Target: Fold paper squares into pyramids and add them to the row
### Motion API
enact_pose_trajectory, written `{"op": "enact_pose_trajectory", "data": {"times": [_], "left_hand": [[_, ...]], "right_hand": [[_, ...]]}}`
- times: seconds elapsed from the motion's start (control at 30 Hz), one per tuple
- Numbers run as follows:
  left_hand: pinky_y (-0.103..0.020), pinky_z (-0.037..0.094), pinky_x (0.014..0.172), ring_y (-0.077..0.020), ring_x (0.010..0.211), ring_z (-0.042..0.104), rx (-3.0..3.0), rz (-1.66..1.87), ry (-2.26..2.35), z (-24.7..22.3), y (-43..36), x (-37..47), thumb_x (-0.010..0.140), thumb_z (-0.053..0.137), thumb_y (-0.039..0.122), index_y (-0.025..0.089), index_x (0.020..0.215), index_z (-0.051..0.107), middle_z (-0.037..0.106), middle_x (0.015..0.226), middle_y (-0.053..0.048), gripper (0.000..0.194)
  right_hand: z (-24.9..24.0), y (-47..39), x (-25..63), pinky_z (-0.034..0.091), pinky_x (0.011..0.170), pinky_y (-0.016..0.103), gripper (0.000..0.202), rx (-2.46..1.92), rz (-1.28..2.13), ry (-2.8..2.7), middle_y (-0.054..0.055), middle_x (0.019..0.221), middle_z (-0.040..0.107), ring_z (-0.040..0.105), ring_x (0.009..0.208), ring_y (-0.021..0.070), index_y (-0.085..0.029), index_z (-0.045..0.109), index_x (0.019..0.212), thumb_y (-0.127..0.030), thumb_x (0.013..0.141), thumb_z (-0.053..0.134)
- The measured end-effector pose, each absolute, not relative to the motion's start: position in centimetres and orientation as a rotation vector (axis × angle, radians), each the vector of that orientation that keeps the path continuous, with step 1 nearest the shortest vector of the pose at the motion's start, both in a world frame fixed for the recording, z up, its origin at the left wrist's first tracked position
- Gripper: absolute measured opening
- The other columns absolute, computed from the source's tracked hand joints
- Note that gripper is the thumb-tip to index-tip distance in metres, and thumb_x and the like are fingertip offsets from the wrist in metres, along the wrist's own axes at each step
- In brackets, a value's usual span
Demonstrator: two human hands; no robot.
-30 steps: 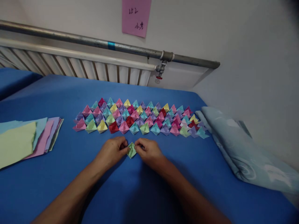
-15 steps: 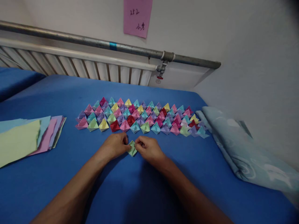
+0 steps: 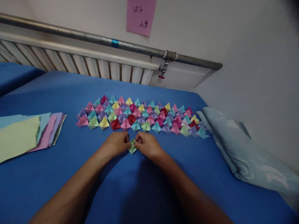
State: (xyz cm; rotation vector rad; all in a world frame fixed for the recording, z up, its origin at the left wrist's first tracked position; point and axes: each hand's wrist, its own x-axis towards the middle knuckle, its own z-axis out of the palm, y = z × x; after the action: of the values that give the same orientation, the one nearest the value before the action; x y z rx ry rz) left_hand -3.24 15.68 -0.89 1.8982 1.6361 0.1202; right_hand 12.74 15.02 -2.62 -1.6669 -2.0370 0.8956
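A small green piece (image 3: 132,147) of folded paper sits between two bare hands on a blue surface (image 3: 116,196), one hand to each side. Taking the piece as the centre of the dial and twelve as the far side, the left hand (image 3: 116,144) is at nine o'clock and the right hand (image 3: 149,145) at three, both touching it, neither plainly nearer. The visible part tapers toward twelve and six; fingertips cover its side edges, so its true long axis cannot be told. Each hand pinches an edge between thumb and curled fingers, with little gap showing; the left thumb lies along the near-left edge, while the right hand's tips close on the upper right, around two o'clock. How hard they press cannot be told. Just beyond, at twelve o'clock and apart from the piece, stand rows of folded boats (image 3: 135,126) in pink, teal, yellow, violet, green and red, spreading from ten to two. Coloured sheets (image 3: 18,137) lie well apart at nine, a folded blanket (image 3: 243,155) at three
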Motion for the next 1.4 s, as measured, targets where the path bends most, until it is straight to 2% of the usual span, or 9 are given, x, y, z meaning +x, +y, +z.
{"op": "enact_pose_trajectory", "data": {"times": [0.2, 0.37, 0.5, 0.7, 1.07, 1.23, 1.4], "left_hand": [[-0.023, 0.033, 0.050, -0.0139, 0.053, 0.057, 1.877, 0.032, 1.634, -0.30, 15.81, -3.22, 0.080, 0.054, 0.027, 0.019, 0.075, 0.060, 0.060, 0.060, 0.003, 0.010], [-0.026, 0.034, 0.056, -0.0201, 0.071, 0.063, 1.933, -0.008, 1.693, -0.45, 15.90, -2.70, 0.079, 0.057, 0.026, 0.018, 0.077, 0.063, 0.067, 0.072, -0.004, 0.011], [-0.027, 0.034, 0.058, -0.0220, 0.076, 0.064, 1.959, -0.029, 1.684, -0.53, 16.06, -2.42, 0.078, 0.057, 0.024, 0.018, 0.075, 0.064, 0.068, 0.075, -0.006, 0.010], [-0.025, 0.033, 0.053, -0.0185, 0.062, 0.062, 1.921, -0.003, 1.669, -0.55, 16.08, -2.67, 0.078, 0.058, 0.023, 0.019, 0.075, 0.063, 0.064, 0.065, -0.001, 0.008], [-0.020, 0.036, 0.049, -0.0129, 0.049, 0.056, 1.843, 0.090, 1.630, -0.51, 15.65, -3.00, 0.071, 0.059, 0.017, 0.020, 0.070, 0.059, 0.054, 0.051, 0.005, 0.003], [-0.021, 0.034, 0.045, -0.0126, 0.046, 0.054, 1.829, 0.069, 1.639, -0.51, 15.67, -2.84, 0.070, 0.058, 0.018, 0.019, 0.070, 0.059, 0.055, 0.054, 0.004, 0.001], [-0.021, 0.035, 0.047, -0.0122, 0.051, 0.057, 1.876, 0.066, 1.623, -0.34, 15.38, -2.99, 0.073, 0.057, 0.018, 0.019, 0.073, 0.060, 0.059, 0.061, 0.003, 0.002]], "right_hand": [[-2.30, 15.32, 12.66, 0.026, 0.053, 0.023, 0.012, -1.696, 0.937, -2.050, -0.006, 0.057, 0.053, 0.045, 0.056, 0.0094, -0.019, 0.055, 0.066, -0.011, 0.072, 0.062], [-2.32, 15.42, 12.67, 0.025, 0.054, 0.023, 0.012, -1.700, 0.953, -2.059, -0.006, 0.058, 0.053, 0.045, 0.057, 0.0095, -0.019, 0.055, 0.067, -0.012, 0.072, 0.064], [-2.20, 15.44, 12.66, 0.025, 0.054, 0.023, 0.013, -1.707, 0.961, -2.059, -0.006, 0.059, 0.053, 0.045, 0.058, 0.0095, -0.019, 0.055, 0.067, -0.012, 0.072, 0.064], [-2.13, 15.40, 12.66, 0.027, 0.054, 0.022, 0.012, -1.710, 0.981, -2.055, -0.006, 0.059, 0.053, 0.046, 0.058, 0.0094, -0.019, 0.054, 0.067, -0.013, 0.075, 0.063], [-2.02, 15.52, 12.89, 0.029, 0.054, 0.021, 0.012, -1.677, 1.027, -2.065, -0.006, 0.059, 0.054, 0.049, 0.058, 0.0090, -0.019, 0.058, 0.070, -0.009, 0.070, 0.064], [-1.77, 15.39, 12.71, 0.028, 0.052, 0.021, 0.011, -1.681, 1.008, -2.070, -0.006, 0.059, 0.054, 0.048, 0.056, 0.0087, -0.019, 0.058, 0.070, -0.008, 0.069, 0.063], [-1.67, 15.19, 12.62, 0.027, 0.053, 0.021, 0.008, -1.669, 0.951, -2.100, -0.005, 0.059, 0.055, 0.047, 0.057, 0.0094, -0.019, 0.059, 0.070, -0.012, 0.073, 0.063]]}}
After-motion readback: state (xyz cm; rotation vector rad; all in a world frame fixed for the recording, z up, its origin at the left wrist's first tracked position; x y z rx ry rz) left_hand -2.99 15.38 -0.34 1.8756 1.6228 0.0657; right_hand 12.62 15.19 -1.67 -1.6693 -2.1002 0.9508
